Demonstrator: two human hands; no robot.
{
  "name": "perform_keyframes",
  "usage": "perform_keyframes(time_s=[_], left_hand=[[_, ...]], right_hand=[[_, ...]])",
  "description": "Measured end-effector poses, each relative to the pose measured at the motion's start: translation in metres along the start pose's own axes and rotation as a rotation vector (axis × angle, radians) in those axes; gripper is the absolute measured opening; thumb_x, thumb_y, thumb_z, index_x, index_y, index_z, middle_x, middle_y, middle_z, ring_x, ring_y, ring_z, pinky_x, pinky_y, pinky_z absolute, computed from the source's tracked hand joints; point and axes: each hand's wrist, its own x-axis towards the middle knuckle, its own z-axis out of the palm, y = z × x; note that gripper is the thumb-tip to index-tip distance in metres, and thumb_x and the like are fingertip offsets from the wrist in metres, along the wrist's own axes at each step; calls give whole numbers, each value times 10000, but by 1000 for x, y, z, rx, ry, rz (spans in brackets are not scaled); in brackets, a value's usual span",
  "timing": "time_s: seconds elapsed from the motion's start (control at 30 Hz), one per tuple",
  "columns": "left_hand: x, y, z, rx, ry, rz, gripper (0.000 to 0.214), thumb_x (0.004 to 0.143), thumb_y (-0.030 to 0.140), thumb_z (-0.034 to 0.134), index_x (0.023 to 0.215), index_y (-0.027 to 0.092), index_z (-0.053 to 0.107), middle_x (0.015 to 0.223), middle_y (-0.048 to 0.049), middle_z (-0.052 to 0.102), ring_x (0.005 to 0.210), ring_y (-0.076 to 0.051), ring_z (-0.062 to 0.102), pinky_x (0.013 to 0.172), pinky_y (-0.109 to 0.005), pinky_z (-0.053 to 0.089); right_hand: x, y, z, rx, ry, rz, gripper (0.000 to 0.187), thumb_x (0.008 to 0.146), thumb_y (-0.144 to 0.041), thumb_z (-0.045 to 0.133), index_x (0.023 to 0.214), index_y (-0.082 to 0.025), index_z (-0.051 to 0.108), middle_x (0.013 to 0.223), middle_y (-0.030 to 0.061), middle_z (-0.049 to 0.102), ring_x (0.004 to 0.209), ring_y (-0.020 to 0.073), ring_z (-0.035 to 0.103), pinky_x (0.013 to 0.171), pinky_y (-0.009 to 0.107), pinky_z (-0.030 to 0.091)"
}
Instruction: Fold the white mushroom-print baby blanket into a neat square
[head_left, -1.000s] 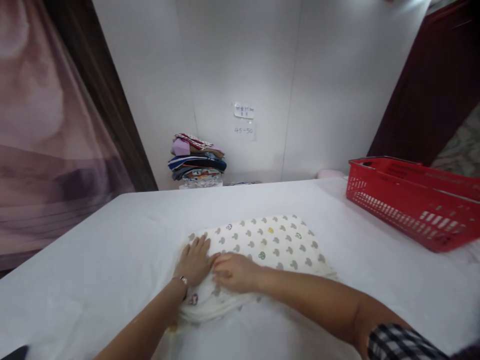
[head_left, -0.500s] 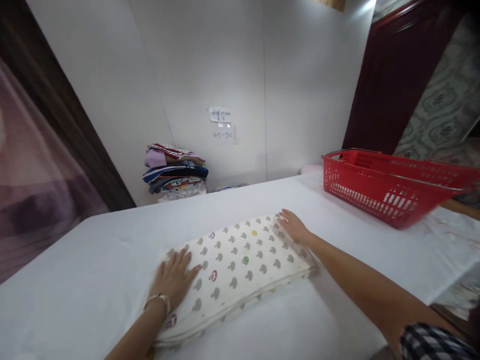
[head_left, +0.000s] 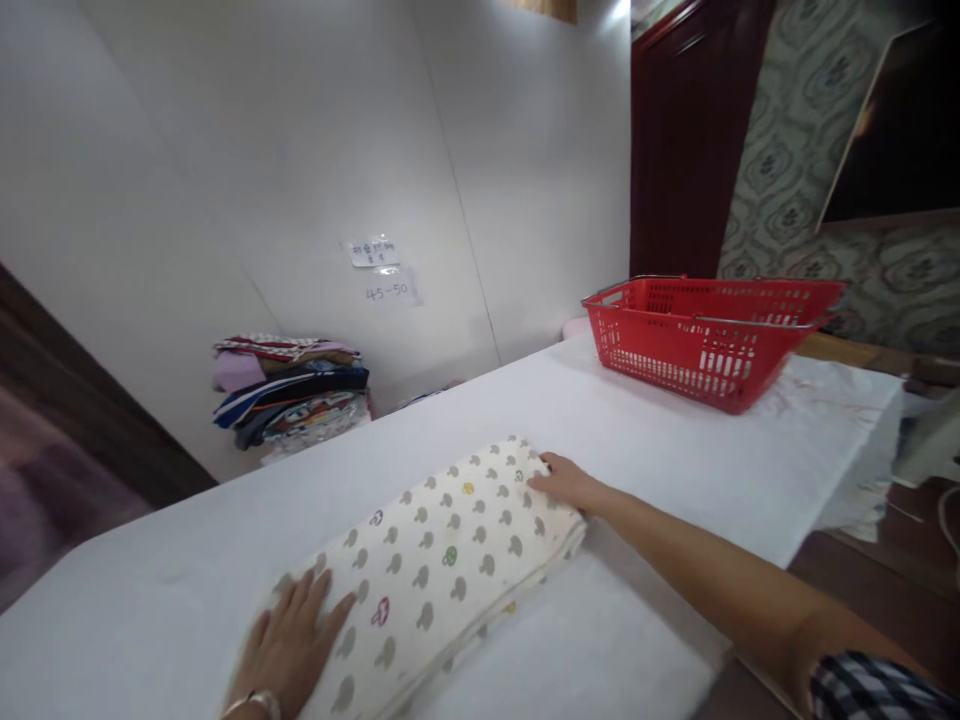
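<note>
A folded white cloth [head_left: 439, 560] printed with grey mushroom shapes, a few of them coloured, lies in layers on the white-covered table [head_left: 645, 450]. Flat on its left end rests my left hand [head_left: 289, 640], fingers spread, a bracelet at the wrist. My right hand [head_left: 570, 482] grips the cloth's right end, with the thumb on top and the other fingers at the far edge, partly hidden.
A red plastic basket [head_left: 667, 345] with metal handles stands at the table's back right. Behind the table on the left is a pile of folded clothes [head_left: 292, 385]. Paper labels [head_left: 386, 290] are stuck on the white wall. A dark screen [head_left: 900, 130] hangs far right.
The view has swung to the right, so basket and pile appear further left. My right hand has gone from lying on the cloth to gripping its end; my left hand stays flat.
</note>
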Motion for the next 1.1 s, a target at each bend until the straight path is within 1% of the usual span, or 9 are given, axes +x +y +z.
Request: perform_keyframes(time_s=[0.1, 0.2, 0.37, 0.57, 0.7, 0.77, 0.83, 0.97, 1.1], left_hand=[[2, -3, 4, 28, 23, 8, 495, 791, 214, 389, 1258, 362, 461, 1468, -9, 248, 1351, -300, 150, 1051, -509, 159], [0, -2, 3, 61, 30, 16, 517, 786, 176, 376, 1261, 367, 451, 1467, -13, 251, 1350, -300, 150, 1048, -504, 171], [-8, 4, -8, 87, 82, 30, 513, 791, 165, 343, 1247, 359, 474, 1447, -33, 299, 1336, -314, 195, 1039, -512, 182], [-8, 3, -8, -4, 86, 42, 507, 775, 192, 343, 1230, 341, 510, 1438, -16, 321, 1339, -306, 195, 1043, -521, 180], [-2, 1, -2, -91, 66, 3, 484, 771, 256, 368, 1223, 338, 520, 1447, -16, 306, 1342, -301, 191, 1048, -510, 179], [0, 2, -2, -135, 56, -22, 483, 781, 306, 371, 1245, 311, 502, 1446, -37, 308, 1337, -300, 208, 1049, -503, 187], [1, 4, -4, -157, 50, -32, 493, 791, 332, 371, 1270, 282, 480, 1448, -58, 300, 1339, -298, 203, 1052, -494, 184], [0, 8, -10, -190, 25, -62, 523, 830, 350, 311, 1333, 233, 398, 1471, -61, 242, 1358, -278, 139, 1067, -474, 161], [-9, 7, -12, -272, 25, -181, 673, 833, 502, 255, 1397, 134, 247, 1489, -98, 159, 1367, -265, 89, 1079, -470, 148]], right_hand=[[-20, -16, 19, -296, 64, -253, 534, 732, -224, 521, 1257, -221, 421, 1178, 94, 511, 968, 225, 547, 807, 333, 430], [-36, -28, 38, -620, 66, -463, 497, 729, -168, 460, 1224, -199, 422, 1114, 109, 489, 840, 219, 553, 680, 329, 441], [-44, -37, 50, -769, 89, -518, 417, 722, -135, 452, 1135, -183, 451, 1049, 111, 487, 781, 206, 539, 586, 290, 410], [-31, -27, 30, -581, 51, -439, 446, 735, -166, 448, 1179, -201, 472, 1088, 99, 502, 812, 193, 550, 692, 303, 412], [-13, 2, -1, -182, 42, -129, 324, 676, -182, 558, 994, -188, 617, 1040, 67, 595, 980, 239, 532, 829, 310, 391], [-6, 17, -15, -87, -3, -11, 282, 657, -206, 605, 932, -163, 644, 948, 65, 646, 923, 242, 569, 769, 299, 428], [0, 27, -22, -9, -43, 61, 344, 703, -292, 603, 1015, -149, 620, 920, 74, 666, 834, 222, 608, 685, 290, 464], [17, 29, -21, 158, -63, 150, 555, 779, -466, 541, 1232, -152, 475, 1055, 117, 639, 798, 199, 638, 621, 292, 503], [34, 22, -10, 213, -41, 151, 625, 766, -454, 581, 1283, -140, 425, 1059, 134, 639, 806, 186, 643, 663, 288, 510]])
